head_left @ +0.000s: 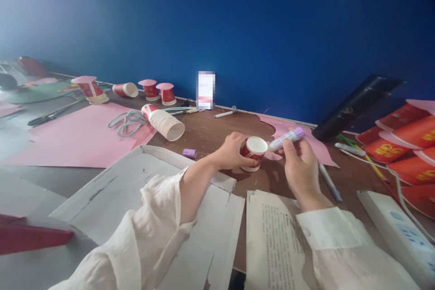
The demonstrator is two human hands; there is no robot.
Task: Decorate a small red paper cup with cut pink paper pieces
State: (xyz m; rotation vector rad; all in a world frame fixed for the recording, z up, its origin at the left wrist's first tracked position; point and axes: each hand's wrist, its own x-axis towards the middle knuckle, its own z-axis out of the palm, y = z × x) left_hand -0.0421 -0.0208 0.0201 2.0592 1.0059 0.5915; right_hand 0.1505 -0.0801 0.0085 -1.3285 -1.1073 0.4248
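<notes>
A red and white paper cup (257, 146) stands on the brown table, its white round end facing up. My left hand (234, 150) is wrapped round its side. In my right hand (301, 167) is a purple and white glue stick (287, 139), its uncapped tip pointing left, close to the cup's rim. Whether the tip touches the rim I cannot tell. The loose purple cap (189, 153) lies on the table left of my left hand. Behind the cup and glue stick lies pink paper (317, 147) with cut edges.
A stack of paper cups (166, 123) lies on its side beside a pale cord (127, 123). Several cups with pink discs (148, 89) stand near the wall. A white box lid (136, 190), printed pages (272, 240), a power strip (401, 231) and a black cylinder (360, 104) surround the work spot.
</notes>
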